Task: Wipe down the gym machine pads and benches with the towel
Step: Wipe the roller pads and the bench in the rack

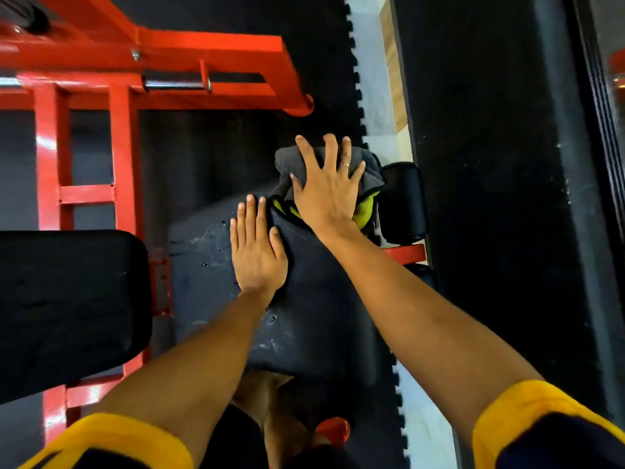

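Grip-wise, the right hand (326, 187) is neither closing nor pinching: its fingers are fanning wide and straight, and the palm is pressing down flat on the bunched towel (289, 160). The towel, grey with a yellow-green lining showing at its near edge, is sitting at the far end of the long pad (203, 265), the end pointing away from the person. The left hand (257, 252) is lying flat on the same pad, fingers straight and close together, and its fingertips are reaching just beside the towel's near-left corner. It is holding nothing and seems to be steadying the pad.

What matters is the lie of the pad. Its long axis is running from the person's body outward, leaning slightly to their right, so nearly all the surface is stretching back from the towel toward the person. Pale scuffs and specks are showing on the left half, around the left hand. A return stroke would likely be pulling the towel straight back along that axis, and the left hand is sitting beside that lane, so it may be needing to shift. A second black pad (67, 299) is waiting to the left, beside the red frame (118, 147).
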Demonstrator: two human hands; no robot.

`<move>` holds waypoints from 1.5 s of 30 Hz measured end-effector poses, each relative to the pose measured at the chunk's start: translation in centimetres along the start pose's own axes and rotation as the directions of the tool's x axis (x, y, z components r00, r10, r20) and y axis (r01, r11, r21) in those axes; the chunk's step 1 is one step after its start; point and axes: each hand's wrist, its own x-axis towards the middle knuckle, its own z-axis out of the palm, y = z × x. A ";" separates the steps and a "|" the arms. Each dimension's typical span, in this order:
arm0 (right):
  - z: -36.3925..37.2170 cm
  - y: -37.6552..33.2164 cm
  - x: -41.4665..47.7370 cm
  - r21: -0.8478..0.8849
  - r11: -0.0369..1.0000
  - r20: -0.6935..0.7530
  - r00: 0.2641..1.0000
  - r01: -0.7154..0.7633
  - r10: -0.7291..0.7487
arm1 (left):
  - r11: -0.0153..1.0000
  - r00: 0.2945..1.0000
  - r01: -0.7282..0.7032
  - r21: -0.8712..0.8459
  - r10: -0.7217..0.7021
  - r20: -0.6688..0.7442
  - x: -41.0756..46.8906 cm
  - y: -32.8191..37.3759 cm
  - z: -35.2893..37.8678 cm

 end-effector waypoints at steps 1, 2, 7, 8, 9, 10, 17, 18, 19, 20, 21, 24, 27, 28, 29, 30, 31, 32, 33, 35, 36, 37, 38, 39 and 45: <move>-0.3 -0.2 0.0 0.014 1.000 0.019 1.000 -0.003 0.002 | 1.000 1.000 -0.002 -0.003 0.002 0.001 -0.1 0.0 -0.1; -0.7 -0.1 -0.5 0.025 1.000 0.024 1.000 0.017 -0.017 | 1.000 1.000 -0.005 -0.010 0.005 0.002 -0.1 0.0 -0.1; -1.0 3.7 -7.8 -0.073 0.953 0.093 0.954 0.293 -0.286 | 0.997 0.998 -0.053 0.056 0.050 0.043 -0.1 -1.0 0.2; -0.8 4.6 -8.5 -0.103 0.934 0.102 0.938 0.343 -0.333 | 0.997 0.998 -0.051 0.061 0.049 0.045 -0.1 -1.1 0.3; -0.5 5.1 -8.6 -0.119 0.918 0.100 0.925 0.378 -0.368 | 0.997 0.998 -0.048 0.058 0.046 0.046 -0.1 -1.1 0.3; -0.4 5.3 -8.0 -0.127 0.908 0.100 0.916 0.399 -0.388 | 0.997 0.998 -0.049 0.054 0.046 0.053 -0.1 -1.1 0.3; -0.8 3.7 -1.5 -0.209 0.853 0.128 0.878 0.479 -0.462 | 1.000 0.999 -0.003 -0.008 0.004 0.038 0.1 -0.2 -0.1; -1.0 3.3 -0.4 -0.221 0.840 0.145 0.868 0.496 -0.475 | 1.000 1.000 0.002 -0.012 -0.002 0.026 0.1 0.0 0.0; -1.2 2.6 0.9 -0.226 0.831 0.172 0.861 0.508 -0.479 | 1.000 1.000 0.004 -0.012 -0.004 0.019 0.2 0.1 0.0; -1.3 1.6 2.2 -0.229 0.821 0.217 0.850 0.523 -0.481 | 1.000 1.000 0.012 -0.009 -0.012 0.011 0.0 -0.1 0.1; -1.6 0.5 3.4 -0.231 0.814 0.271 0.838 0.533 -0.473 | 1.000 1.000 0.018 -0.012 -0.018 0.005 0.0 -0.2 0.2; -2.2 -2.7 6.8 -0.154 0.819 0.464 0.772 0.553 -0.434 | 0.999 0.999 0.047 -0.016 -0.047 -0.006 -0.1 -0.4 0.6; -2.8 -4.3 9.2 -0.111 0.812 0.614 0.682 0.574 -0.398 | 0.998 0.998 0.061 -0.019 -0.062 -0.028 -0.1 -0.4 0.8; -3.1 -4.0 9.3 -0.114 0.799 0.625 0.668 0.590 -0.404 | 0.998 0.998 0.058 -0.017 -0.059 -0.035 -0.2 -0.4 0.8; -3.5 -3.1 9.0 -0.120 0.789 0.619 0.667 0.602 -0.414 | 0.998 0.997 0.058 -0.020 -0.059 -0.039 -0.2 -0.4 0.6; -4.2 -2.0 8.7 -0.128 0.778 0.606 0.669 0.615 -0.430 | 0.998 0.997 0.062 -0.026 -0.063 -0.043 -0.1 -0.4 0.5; -4.9 -0.5 8.4 -0.130 0.773 0.587 0.677 0.621 -0.445 | 0.997 0.997 0.066 -0.038 -0.067 -0.037 -0.1 -0.2 0.4; -5.5 1.0 8.4 -0.129 0.772 0.566 0.686 0.622 -0.457 | 0.996 0.996 0.076 -0.049 -0.077 -0.034 0.0 0.1 0.3; -6.2 2.1 8.4 -0.124 0.765 0.552 0.685 0.632 -0.476 | 0.994 0.995 0.093 -0.053 -0.095 -0.041 -0.1 0.4 -0.1; -7.1 3.3 8.4 -0.133 0.755 0.538 0.687 0.642 -0.489 | 0.990 0.990 0.125 -0.059 -0.128 -0.056 -0.1 0.6 -0.4; -7.0 3.2 8.3 -0.148 0.743 0.533 0.685 0.653 -0.497 | 0.989 0.988 0.136 -0.064 -0.140 -0.060 -0.1 0.6 -0.5; -6.7 2.6 8.2 -0.161 0.722 0.529 0.676 0.673 -0.513 | 0.987 0.987 0.144 -0.068 -0.148 -0.069 -0.1 0.4 -0.5; -6.0 1.6 8.0 -0.168 0.701 0.529 0.663 0.693 -0.529 | 0.987 0.985 0.144 -0.065 -0.149 -0.082 -0.1 0.4 -0.3; -5.4 0.4 7.9 -0.167 0.688 0.534 0.651 0.707 -0.539 | 0.989 0.985 0.139 -0.059 -0.144 -0.095 -0.2 0.4 -0.1; -2.7 -4.0 7.5 -0.138 0.661 0.583 0.600 0.738 -0.548 | 0.978 0.968 0.205 -0.026 -0.207 -0.145 -0.4 0.1 0.5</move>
